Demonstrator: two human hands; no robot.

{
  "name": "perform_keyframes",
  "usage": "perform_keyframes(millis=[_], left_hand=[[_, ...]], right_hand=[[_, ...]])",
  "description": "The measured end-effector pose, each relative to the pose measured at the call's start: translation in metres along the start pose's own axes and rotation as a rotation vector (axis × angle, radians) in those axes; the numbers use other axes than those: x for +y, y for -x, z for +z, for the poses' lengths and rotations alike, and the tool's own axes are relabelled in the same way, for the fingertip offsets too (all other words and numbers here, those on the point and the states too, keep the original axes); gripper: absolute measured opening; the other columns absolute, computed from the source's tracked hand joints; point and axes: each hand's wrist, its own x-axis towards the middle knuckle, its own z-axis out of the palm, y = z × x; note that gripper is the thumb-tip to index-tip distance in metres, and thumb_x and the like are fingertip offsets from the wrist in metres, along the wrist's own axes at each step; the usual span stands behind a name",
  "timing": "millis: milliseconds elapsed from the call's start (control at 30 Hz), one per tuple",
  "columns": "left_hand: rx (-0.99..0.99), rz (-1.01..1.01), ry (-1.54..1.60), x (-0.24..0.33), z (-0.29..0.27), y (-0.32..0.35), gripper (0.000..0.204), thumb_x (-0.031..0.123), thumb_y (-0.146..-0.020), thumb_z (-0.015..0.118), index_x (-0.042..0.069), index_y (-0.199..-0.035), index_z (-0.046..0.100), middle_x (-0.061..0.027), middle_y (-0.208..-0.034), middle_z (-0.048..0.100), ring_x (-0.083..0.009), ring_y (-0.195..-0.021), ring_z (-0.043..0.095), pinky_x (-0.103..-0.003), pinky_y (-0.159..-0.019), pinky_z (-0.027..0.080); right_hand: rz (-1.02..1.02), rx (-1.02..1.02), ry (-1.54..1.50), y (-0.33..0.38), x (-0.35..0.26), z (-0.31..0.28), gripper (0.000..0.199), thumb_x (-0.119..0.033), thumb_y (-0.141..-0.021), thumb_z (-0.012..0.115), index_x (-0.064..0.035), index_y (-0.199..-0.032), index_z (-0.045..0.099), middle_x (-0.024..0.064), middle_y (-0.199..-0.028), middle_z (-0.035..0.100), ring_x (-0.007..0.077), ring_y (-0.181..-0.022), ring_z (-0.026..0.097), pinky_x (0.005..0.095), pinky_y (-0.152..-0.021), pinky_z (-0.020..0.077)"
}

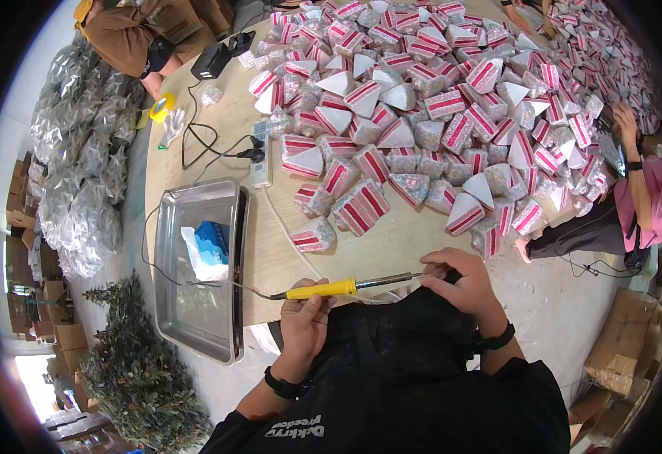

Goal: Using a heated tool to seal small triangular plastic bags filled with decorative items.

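Note:
My left hand (306, 324) is closed round the yellow handle of a soldering iron (322, 290), which lies level in front of my body with its metal shaft pointing right. At the iron's thin tip, my right hand (463, 281) has its fingers bent together. Whether those fingers touch the tip or pinch something small, I cannot tell. Just beyond my hands, the table (270, 261) bears a big heap of fake cake slices (361, 206) with red and white layers and speckled sides.
Left on the table are a metal tray (166, 303) holding a blue tissue pack (211, 246), a power strip (261, 163) with black cords, and yellow tape (162, 107). Co-workers sit at far left and right. Silvery bags (81, 174) and an artificial tree (138, 356) stand beyond the left edge.

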Motion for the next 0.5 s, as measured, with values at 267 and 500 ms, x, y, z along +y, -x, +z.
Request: perform_keyframes(millis=[267,500], left_hand=[[-0.029,-0.001,0.014,0.0025,0.0021,-0.0002,0.025,0.002,-0.093,0.060,0.004,-0.118,0.057,-0.0150,-0.117,0.065,-0.0218,-0.106,0.064,-0.035,-0.091,0.055],[-0.040,-0.016,0.028,0.0010,-0.0015,0.0014,0.025,0.002,-0.093,0.061,0.005,-0.118,0.057,-0.0147,-0.117,0.065,-0.0215,-0.106,0.064,-0.035,-0.091,0.055]], right_hand=[[-0.094,-0.083,0.086,0.0037,0.0037,0.0129,0.012,-0.012,-0.081,0.073,-0.0027,-0.088,0.070,0.0107,-0.079,0.068,0.0226,-0.067,0.065,0.0295,-0.064,0.0501],[-0.110,-0.132,0.052,0.0061,0.0039,0.0109,0.008,-0.007,-0.084,0.065,-0.0002,-0.082,0.068,0.0104,-0.073,0.065,0.0225,-0.067,0.065,0.0297,-0.063,0.0488]])
